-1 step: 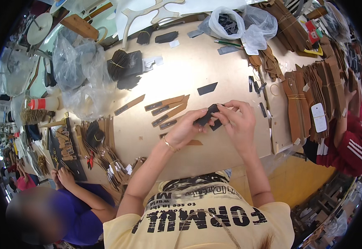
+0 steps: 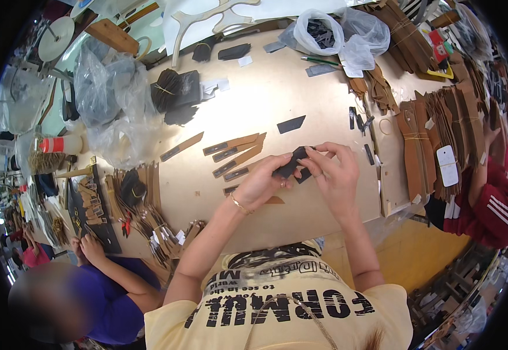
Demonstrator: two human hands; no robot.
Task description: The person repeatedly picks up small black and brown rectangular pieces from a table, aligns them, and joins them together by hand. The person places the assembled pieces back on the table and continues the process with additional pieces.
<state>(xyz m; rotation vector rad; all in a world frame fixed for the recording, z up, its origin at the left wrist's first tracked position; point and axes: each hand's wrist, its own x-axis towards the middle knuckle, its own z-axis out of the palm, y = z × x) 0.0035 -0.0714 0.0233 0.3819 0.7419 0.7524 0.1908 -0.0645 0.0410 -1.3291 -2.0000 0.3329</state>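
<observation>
Black strip [image 2: 289, 165] sits pinched between both hands above the table's [image 2: 300, 87] near edge, toward its middle. The left hand [image 2: 262, 184] grips the strip's lower end with thumb and fingers closed on it; the right hand [image 2: 334, 174] holds the upper end with thumb and forefinger, its other fingers curled loosely. Brown strips [image 2: 236, 153] with dark ends lie fanned on the table just left of the hands. A dark patch [image 2: 291, 124] lies beyond them. Stacked brown pieces [image 2: 426, 137] crowd the right edge, and clear bags [image 2: 111, 102] the left edge.
</observation>
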